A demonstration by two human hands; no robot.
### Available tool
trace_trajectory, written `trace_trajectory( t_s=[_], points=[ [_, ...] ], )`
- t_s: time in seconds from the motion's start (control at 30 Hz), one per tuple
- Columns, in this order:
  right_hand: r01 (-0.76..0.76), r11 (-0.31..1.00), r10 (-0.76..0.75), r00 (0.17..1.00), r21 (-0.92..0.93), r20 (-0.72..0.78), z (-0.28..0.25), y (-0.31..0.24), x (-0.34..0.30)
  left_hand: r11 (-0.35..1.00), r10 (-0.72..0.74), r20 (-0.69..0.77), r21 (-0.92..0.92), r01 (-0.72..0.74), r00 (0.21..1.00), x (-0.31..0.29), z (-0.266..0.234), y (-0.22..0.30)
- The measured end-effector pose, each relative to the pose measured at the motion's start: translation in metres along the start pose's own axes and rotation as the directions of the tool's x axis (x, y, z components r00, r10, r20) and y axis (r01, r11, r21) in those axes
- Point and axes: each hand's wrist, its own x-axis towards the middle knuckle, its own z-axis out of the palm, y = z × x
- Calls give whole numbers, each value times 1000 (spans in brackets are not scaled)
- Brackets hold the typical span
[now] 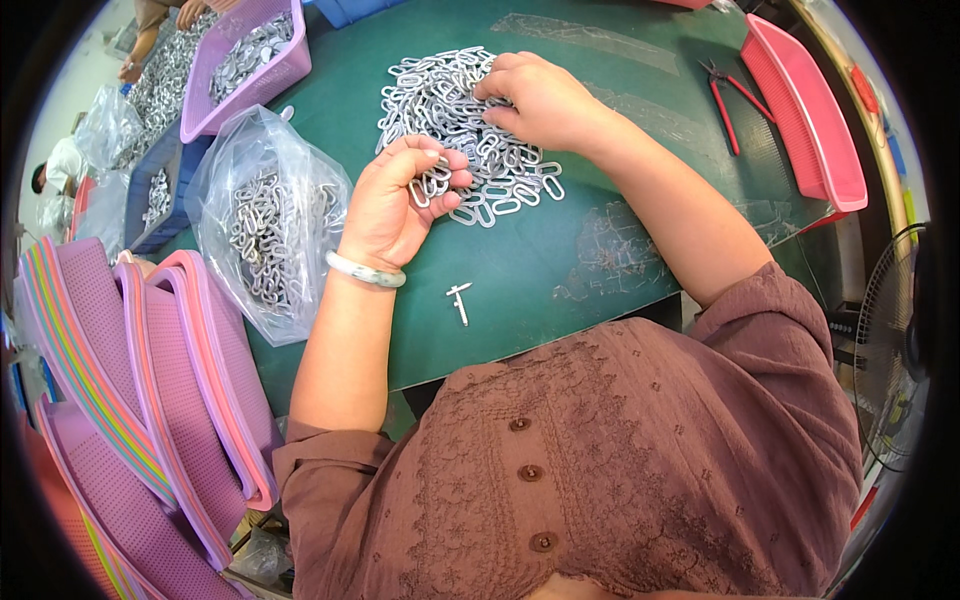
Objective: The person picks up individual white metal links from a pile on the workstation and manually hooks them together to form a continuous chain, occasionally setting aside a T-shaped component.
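A heap of silver oval metal links (pixel 440 92) lies on the green table (pixel 530 290). My left hand (pixel 395 195), with a pale bangle (pixel 365 270) on its wrist, is palm up at the heap's near left edge. Its curled fingers hold a few metal links (pixel 431 183). My right hand (pixel 540 100) reaches into the heap's right side, its fingers bent down at the links; what lies under the fingertips is partly hidden. A small silver T-shaped metal piece (pixel 460 302) sits on the table in front of me.
Left of my arm stands a clear plastic bag (pixel 265 225) of links, beside a purple basket (pixel 250 95) and a blue crate (pixel 165 195). Stacked coloured baskets (pixel 150 370) fill the lower left. Red-handled pliers (pixel 735 105) and a pink basket (pixel 800 120) are at right. Another person's hand (pixel 190 12) shows far left.
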Motion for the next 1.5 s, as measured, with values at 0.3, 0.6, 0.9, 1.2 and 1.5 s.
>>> trace_trajectory(
  t_s=[0.3, 0.6, 0.9, 1.2, 1.5],
  points=[
    [78, 997, -78, 996, 0, -35, 3, 4, 1, 1000, -8, -2, -1, 8, 1000, 2, 0, -1],
    [398, 873, -376, 917, 283, -131, -9, -23, -2, 997, -10, -55, 71, 14, 998, 2, 0, -3],
    [170, 852, -170, 984, 496, -45, 1, -3, -1, 979, 27, -105, 202, -6, 994, -1, 8, -3],
    [20, 769, -141, 980, 638, 139, -8, -11, -3, 986, 36, -96, 168, -20, 995, -2, 10, -3],
    [42, 993, -37, 998, 107, -45, 6, 4, 4, 993, 9, 10, -119, -8, 1000, 4, -5, -2]
  ],
)
